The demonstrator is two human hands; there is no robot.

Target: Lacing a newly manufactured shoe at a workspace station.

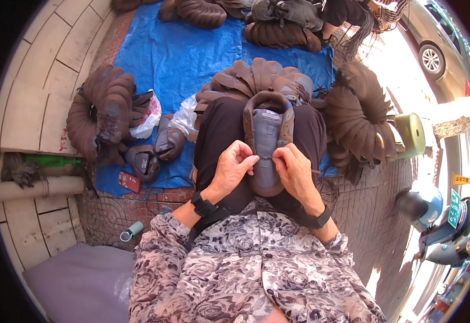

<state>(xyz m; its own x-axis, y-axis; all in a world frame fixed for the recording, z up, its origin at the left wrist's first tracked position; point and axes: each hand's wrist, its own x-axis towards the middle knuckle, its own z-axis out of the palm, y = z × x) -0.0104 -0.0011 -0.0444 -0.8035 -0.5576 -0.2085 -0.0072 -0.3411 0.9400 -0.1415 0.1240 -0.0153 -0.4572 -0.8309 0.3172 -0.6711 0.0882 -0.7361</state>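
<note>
A brown shoe upper [267,185] with a grey tongue [267,129] lies across my lap, its heel opening away from me. A thin dark shoelace [265,158] runs across the tongue near the toe end. My left hand [230,168] pinches at the lace's left side, thumb and forefinger together. On the other side my right hand [296,171] is closed in a pinch on the lace, its fingertips partly hidden. Just beyond my knees sits a curved row of nested brown shoe uppers [256,81].
Rings of stacked uppers stand at left [103,113] and right [359,116] on a blue tarp [165,54]. Two loose shoes [143,161], a plastic bag [148,121] and a red phone [129,182] lie left. A green roll [410,134] stands right; another person [348,16] sits beyond.
</note>
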